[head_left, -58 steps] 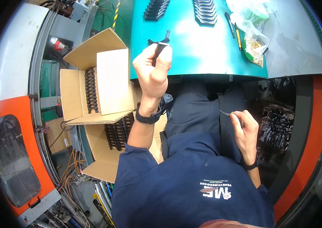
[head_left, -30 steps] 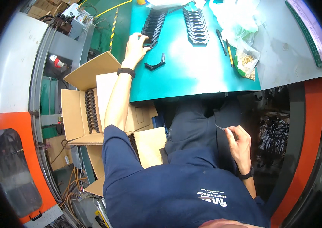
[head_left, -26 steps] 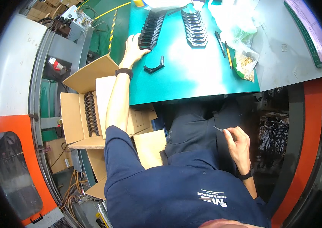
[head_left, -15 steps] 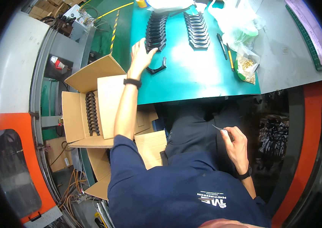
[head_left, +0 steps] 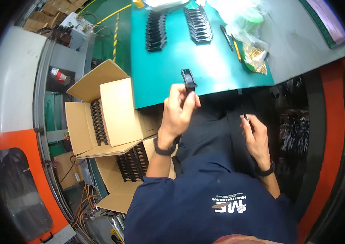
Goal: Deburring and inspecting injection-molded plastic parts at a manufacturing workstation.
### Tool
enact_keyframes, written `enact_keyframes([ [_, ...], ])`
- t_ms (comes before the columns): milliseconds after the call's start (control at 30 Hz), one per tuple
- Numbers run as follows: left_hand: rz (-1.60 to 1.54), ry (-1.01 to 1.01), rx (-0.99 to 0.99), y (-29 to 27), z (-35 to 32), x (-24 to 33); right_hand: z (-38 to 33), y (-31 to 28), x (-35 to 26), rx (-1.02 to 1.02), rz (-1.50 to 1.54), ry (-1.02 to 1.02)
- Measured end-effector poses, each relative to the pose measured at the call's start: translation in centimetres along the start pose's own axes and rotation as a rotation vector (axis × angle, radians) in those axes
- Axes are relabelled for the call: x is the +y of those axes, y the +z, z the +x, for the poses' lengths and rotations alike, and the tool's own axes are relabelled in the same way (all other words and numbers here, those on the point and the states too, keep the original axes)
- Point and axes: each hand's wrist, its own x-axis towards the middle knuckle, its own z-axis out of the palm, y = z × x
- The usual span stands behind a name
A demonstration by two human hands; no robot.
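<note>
My left hand [head_left: 177,109] is closed on a black curved plastic part [head_left: 188,78], holding it up over the near edge of the green-topped table [head_left: 160,89]. Above my lap my right hand [head_left: 256,136] pinches a small thin tool [head_left: 246,117]; only its dark tip shows, so its kind is unclear. Farther back on the tabletop, two rows of similar black parts lie nested together, a left row [head_left: 156,32] and a right row [head_left: 199,25].
Left of me stands an open carton [head_left: 119,114] with a row of black parts [head_left: 98,122]; a lower carton [head_left: 109,175] holds more. A black pen [head_left: 226,37], a yellow pen [head_left: 236,49] and a bag of small gold-coloured pieces [head_left: 255,59] lie at the table's right.
My left hand has taken the single black part off the tabletop and brought it nearer to me. My right hand has lifted slightly. The view has shifted, showing parts in the lower carton.
</note>
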Motion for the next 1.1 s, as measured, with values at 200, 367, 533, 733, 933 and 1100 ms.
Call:
enact_keyframes([
  [200, -0.28, 0.126, -0.002, 4.5, -5.1, 3.9, 0.1, -1.7, -4.5, -0.097, 0.442, 0.1],
  [367, -0.277, 0.202, -0.014, 5.4, -6.3, 4.5, 0.3, -2.3, -7.5, -0.235, 0.716, 0.025],
  [533, -0.091, 0.175, -0.124, 5.4, -5.9, 5.1, 0.3, -1.1, -8.5, -0.323, 0.755, -0.037],
  [733, -0.279, -0.118, -0.076, 6.4, -6.8, 6.8, 0.4, -2.0, -8.4, -0.189, 0.253, -0.366],
  [933, -0.17, -0.091, 0.132, 7.3, -6.5, 7.5, -0.1, -1.8, -8.5, 0.114, -0.255, -0.576],
  [1100, -0.063, -0.039, 0.224, 7.4, -6.9, 7.0, -0.6, -0.7, -8.4, 0.176, -0.282, -0.607],
])
